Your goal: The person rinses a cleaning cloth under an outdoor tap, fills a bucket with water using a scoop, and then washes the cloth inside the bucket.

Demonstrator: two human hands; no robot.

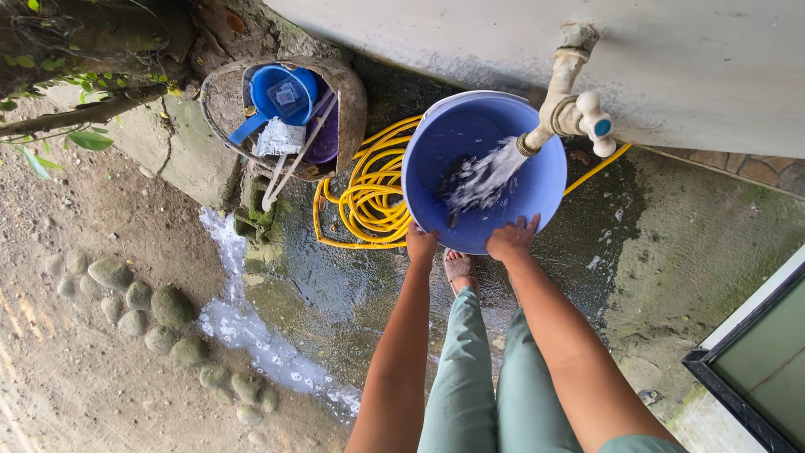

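head view, both hands' fingers gripping blue bucket (470,138) rim, tap (570,113) running

The blue bucket (482,168) is smooth, glossy plastic, wet inside. The tap (570,109) looks like dull, crusted metal (its knob white plastic). The yellow hose (365,197) is shiny plastic. The concrete ground (335,285) is rough, wet and mossy.

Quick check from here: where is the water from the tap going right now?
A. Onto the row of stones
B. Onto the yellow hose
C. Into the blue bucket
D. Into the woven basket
C: the stream from the tap splashes inside the blue bucket, which the left hand and right hand hold by its near rim.
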